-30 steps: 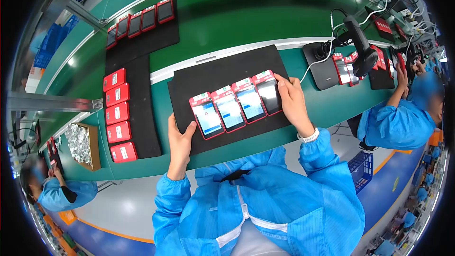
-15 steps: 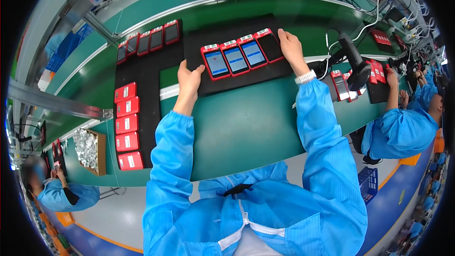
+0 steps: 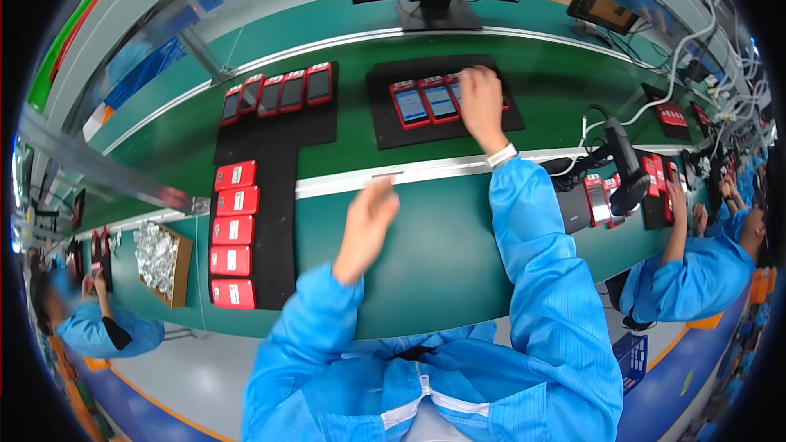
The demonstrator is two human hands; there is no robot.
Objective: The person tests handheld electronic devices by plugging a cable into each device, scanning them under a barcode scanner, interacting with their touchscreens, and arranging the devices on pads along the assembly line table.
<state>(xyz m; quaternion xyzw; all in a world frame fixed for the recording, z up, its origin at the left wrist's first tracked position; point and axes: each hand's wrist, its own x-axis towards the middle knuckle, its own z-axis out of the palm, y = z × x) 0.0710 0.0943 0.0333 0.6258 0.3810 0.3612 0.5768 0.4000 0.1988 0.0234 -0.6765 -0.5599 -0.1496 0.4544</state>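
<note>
My right hand point(image 3: 482, 106) is over the right part of a row of red-cased handheld devices point(image 3: 440, 101) with lit screens, hiding part of the row. Its fingertips point down and away from me, so whether they grip a device cannot be seen. Under the row lies a black mat point(image 3: 389, 133) on the far green strip. Nearer to me, my left hand point(image 3: 367, 227) hovers above the green tabletop point(image 3: 434, 254), slightly blurred. Its fingers look loosely apart, with nothing visible in them.
At left, an L-shaped black mat point(image 3: 274, 221) bears dark-screened red devices point(image 3: 291, 91) and a column of face-down ones point(image 3: 234, 230). A box of crumpled foil point(image 3: 155, 258) stands farther left. A scanner point(image 3: 626, 168) on a stand, cables and a co-worker point(image 3: 696, 262) are at right.
The mat with the lit devices has moved away from me, beyond the pale rail. My left hand has drawn back from it. My right hand has shifted from its right edge onto the row.
</note>
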